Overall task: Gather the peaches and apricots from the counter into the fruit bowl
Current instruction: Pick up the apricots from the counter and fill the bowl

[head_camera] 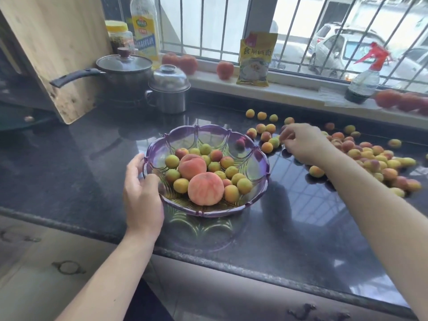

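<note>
A purple glass fruit bowl (259, 158) stands on the dark counter, holding two peaches (205, 188) and several apricots (181, 185). My left hand (142, 195) grips the bowl's left rim, thumb curled over the edge. My right hand (303, 144) hovers palm down over loose apricots (267, 147) just right of the bowl, fingers bent toward them; I cannot see anything held in it. A big pile of apricots (375, 163) lies further right. More peaches (225, 69) sit on the windowsill.
Behind the bowl stand a steel lidded pot (169, 89) and a black saucepan (125, 72). A wooden board (58, 54) leans at the left. On the sill are a yellow bag (256, 59), a spray bottle (364, 82) and an oil bottle (144, 28).
</note>
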Motion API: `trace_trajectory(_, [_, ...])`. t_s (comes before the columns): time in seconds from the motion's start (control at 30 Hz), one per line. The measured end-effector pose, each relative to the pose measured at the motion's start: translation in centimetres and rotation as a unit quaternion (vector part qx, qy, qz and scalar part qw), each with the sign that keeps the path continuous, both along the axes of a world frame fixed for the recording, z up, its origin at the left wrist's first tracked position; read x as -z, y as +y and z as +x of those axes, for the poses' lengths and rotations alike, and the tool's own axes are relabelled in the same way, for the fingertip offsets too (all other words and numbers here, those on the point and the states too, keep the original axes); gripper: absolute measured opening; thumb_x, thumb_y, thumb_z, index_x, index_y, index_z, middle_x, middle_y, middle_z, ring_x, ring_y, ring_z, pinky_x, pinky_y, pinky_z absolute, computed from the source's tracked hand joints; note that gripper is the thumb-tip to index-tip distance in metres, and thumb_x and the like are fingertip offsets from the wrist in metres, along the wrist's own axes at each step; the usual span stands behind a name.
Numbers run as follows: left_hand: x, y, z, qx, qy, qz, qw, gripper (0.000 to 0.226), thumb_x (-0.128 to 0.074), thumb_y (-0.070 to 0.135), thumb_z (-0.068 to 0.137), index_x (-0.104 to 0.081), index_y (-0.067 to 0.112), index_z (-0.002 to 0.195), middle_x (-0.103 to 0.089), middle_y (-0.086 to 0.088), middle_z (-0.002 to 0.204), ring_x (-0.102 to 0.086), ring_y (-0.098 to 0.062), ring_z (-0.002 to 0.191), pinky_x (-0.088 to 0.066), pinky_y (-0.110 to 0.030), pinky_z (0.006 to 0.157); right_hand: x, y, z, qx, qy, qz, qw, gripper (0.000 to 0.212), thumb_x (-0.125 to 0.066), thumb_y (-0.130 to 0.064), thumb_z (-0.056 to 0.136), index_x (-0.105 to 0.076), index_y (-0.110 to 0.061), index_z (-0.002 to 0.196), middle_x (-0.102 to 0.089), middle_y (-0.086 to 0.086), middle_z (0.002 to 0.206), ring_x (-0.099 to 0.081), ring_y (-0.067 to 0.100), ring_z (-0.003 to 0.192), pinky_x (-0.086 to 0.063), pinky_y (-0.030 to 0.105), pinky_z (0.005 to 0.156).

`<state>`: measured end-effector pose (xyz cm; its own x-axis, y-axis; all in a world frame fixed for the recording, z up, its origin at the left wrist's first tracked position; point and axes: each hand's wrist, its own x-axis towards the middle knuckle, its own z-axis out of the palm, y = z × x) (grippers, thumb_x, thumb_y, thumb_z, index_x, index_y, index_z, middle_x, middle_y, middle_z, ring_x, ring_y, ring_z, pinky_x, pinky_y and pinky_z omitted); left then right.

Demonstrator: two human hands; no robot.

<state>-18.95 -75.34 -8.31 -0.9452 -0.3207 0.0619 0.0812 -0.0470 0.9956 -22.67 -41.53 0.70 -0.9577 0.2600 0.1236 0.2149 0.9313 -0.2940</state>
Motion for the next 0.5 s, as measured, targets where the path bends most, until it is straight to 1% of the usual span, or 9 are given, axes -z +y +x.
trace_trajectory(0.07, [0.0,0.0,-0.1,0.005,0.006,-0.004,1.0,0.061,-0.049,0.03,0.087,-0.058,0.032,0.147,-0.066,0.009,0.143,-0.063,-0.015,0.133,-0.052,-0.053,0.114,2.7,0.8,-1.2,0.019,-0.022,0.041,0.999,0.025,-0.053,-0.018,0.1,-0.062,-0.02,0.123,-0.064,0.01,0.122,-0.062,0.027,0.099,-0.055,0.038,0.078])
trace_trajectory(0.13, [-0.1,0.1,-0.1,0.007,0.012,-0.003,1.0,0.058,-0.048,0.028,0.087,-0.059,0.032,0.144,-0.068,0.012,0.137,-0.064,-0.012,0.129,-0.053,-0.052,0.113,4.6,-0.1,-2.0,-0.016,-0.007,0.056,0.998,0.035,-0.053,-0.03,0.102,-0.053,-0.02,0.136,-0.054,0.01,0.13,-0.058,0.029,0.105,-0.049,0.037,0.08])
trace_trajectory(0.17, [-0.2,0.1,0.0,0.007,0.015,0.0,1.0,0.056,-0.047,0.027,0.087,-0.06,0.033,0.141,-0.068,0.014,0.133,-0.065,-0.009,0.126,-0.054,-0.05,0.112,5.2,-0.6,-2.4,-0.042,0.004,0.074,0.996,0.038,-0.053,-0.035,0.102,-0.051,-0.022,0.138,-0.05,0.008,0.131,-0.058,0.03,0.105,-0.048,0.037,0.08])
trace_trajectory(0.27, [-0.4,0.2,0.0,0.009,0.024,0.003,1.0,0.052,-0.045,0.026,0.086,-0.059,0.037,0.135,-0.068,0.021,0.126,-0.066,0.003,0.117,-0.056,-0.041,0.108,6.5,-1.2,-3.4,-0.103,-0.005,0.183,0.978,0.037,-0.054,-0.042,0.1,-0.055,-0.021,0.131,-0.047,0.007,0.126,-0.06,0.031,0.098,-0.051,0.04,0.076])
trace_trajectory(0.3, [-0.4,0.2,0.1,0.01,0.026,0.006,1.0,0.052,-0.045,0.025,0.086,-0.059,0.038,0.135,-0.068,0.022,0.125,-0.066,0.006,0.115,-0.056,-0.038,0.107,6.7,-1.3,-3.7,-0.108,-0.007,0.197,0.975,0.034,-0.054,-0.042,0.1,-0.057,-0.02,0.126,-0.047,0.007,0.123,-0.06,0.03,0.095,-0.052,0.041,0.075])
trace_trajectory(0.4, [-0.4,0.2,0.1,0.01,0.03,0.009,0.999,0.051,-0.046,0.024,0.086,-0.06,0.038,0.133,-0.069,0.024,0.122,-0.066,0.006,0.114,-0.056,-0.037,0.106,6.7,-1.2,-4.0,-0.08,0.017,0.173,0.981,0.025,-0.055,-0.039,0.1,-0.055,-0.018,0.113,-0.049,0.006,0.114,-0.055,0.024,0.084,-0.052,0.04,0.071])
trace_trajectory(0.5, [-0.3,0.1,-0.1,0.008,0.031,0.01,0.999,0.048,-0.046,0.022,0.086,-0.062,0.043,0.126,-0.072,0.026,0.116,-0.068,0.004,0.113,-0.056,-0.038,0.106,6.6,-0.7,-3.9,-0.051,0.036,0.125,0.99,0.018,-0.057,-0.031,0.099,-0.048,-0.019,0.11,-0.053,0.006,0.107,-0.057,0.024,0.08,-0.051,0.04,0.066])
